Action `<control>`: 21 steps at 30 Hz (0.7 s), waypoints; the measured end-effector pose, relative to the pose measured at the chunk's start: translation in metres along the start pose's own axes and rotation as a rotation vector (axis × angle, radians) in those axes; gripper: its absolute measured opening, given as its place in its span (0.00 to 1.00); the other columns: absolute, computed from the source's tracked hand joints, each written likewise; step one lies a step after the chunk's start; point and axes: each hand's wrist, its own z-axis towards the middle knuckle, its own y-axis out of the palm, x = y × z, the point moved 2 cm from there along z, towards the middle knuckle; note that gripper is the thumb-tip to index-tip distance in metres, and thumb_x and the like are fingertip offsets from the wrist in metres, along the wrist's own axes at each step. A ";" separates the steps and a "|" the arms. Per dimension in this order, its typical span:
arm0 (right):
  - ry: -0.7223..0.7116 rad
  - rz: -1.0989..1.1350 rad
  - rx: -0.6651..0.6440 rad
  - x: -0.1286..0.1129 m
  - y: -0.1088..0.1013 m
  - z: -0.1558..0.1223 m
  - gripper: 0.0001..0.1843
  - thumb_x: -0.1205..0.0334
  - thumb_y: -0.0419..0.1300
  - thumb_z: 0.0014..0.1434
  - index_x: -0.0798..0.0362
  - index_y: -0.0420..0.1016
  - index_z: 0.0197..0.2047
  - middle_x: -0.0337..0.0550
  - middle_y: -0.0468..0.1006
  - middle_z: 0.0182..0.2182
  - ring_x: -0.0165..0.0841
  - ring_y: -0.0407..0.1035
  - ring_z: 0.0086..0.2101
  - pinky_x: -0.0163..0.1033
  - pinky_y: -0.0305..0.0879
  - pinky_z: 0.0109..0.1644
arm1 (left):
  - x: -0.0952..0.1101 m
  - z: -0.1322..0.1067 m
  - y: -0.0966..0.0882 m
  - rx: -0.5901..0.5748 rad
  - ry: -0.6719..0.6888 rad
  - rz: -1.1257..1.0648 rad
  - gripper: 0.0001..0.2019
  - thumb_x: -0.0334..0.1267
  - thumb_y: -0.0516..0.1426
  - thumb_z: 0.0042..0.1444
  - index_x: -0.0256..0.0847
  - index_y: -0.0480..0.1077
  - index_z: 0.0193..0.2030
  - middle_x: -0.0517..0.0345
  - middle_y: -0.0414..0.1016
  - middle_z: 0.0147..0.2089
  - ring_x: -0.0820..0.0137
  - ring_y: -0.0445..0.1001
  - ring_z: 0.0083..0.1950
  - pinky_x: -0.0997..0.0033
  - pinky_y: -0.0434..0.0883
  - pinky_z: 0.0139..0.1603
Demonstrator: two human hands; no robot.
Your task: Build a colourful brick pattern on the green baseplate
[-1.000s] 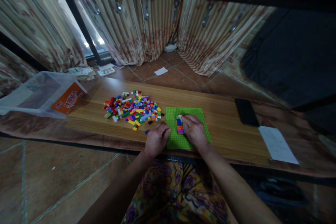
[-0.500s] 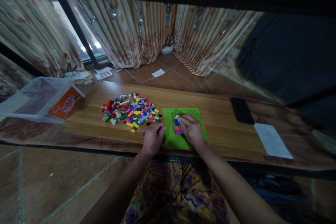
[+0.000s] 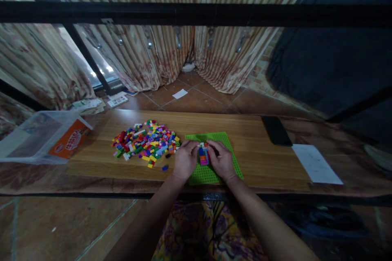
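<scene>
On the green studded baseplate [image 3: 220, 175] stands a small build of toy bricks [image 3: 203, 158] in blue, orange, pink and light blue, with white and red at its far end. My left hand [image 3: 185, 160] is closed at its left side, thumb and fingertips on the far left corner. From the other side my right hand [image 3: 221, 160] pinches the build near its far right corner. Fingers partly cover the far end, so whether a loose brick lies between them is hidden.
Left of the baseplate lies a loose pile of mixed toy bricks [image 3: 147, 142], with one blue brick [image 3: 165, 168] apart from it. A clear plastic box [image 3: 36, 134] stands at far left. A black phone [image 3: 276, 131] and a white sheet [image 3: 317, 164] lie at right.
My left hand has come in from the baseplate's left edge to the brick build, uncovering the lone blue brick. My right hand stays at the build. The camera view has tilted up slightly.
</scene>
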 end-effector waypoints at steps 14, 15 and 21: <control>-0.056 -0.006 -0.003 -0.001 0.002 0.002 0.11 0.63 0.53 0.64 0.49 0.76 0.42 0.45 0.78 0.36 0.36 0.72 0.39 0.42 0.68 0.46 | 0.004 0.016 0.005 -0.243 -0.078 0.357 0.08 0.31 0.54 0.60 0.40 0.75 0.40 0.54 0.80 0.38 0.69 0.77 0.36 0.72 0.69 0.40; -0.059 -0.007 -0.004 -0.002 0.001 0.002 0.11 0.63 0.53 0.64 0.49 0.76 0.42 0.44 0.78 0.36 0.36 0.72 0.39 0.42 0.68 0.46 | 0.004 0.017 0.005 -0.244 -0.082 0.365 0.08 0.32 0.54 0.60 0.40 0.75 0.40 0.54 0.80 0.37 0.69 0.77 0.36 0.72 0.69 0.40; -0.074 -0.014 -0.002 -0.002 0.002 0.002 0.11 0.65 0.53 0.63 0.50 0.76 0.42 0.45 0.78 0.36 0.36 0.71 0.40 0.42 0.68 0.47 | 0.005 0.022 0.007 -0.251 -0.085 0.373 0.07 0.35 0.54 0.60 0.41 0.75 0.38 0.55 0.80 0.36 0.69 0.77 0.37 0.73 0.68 0.40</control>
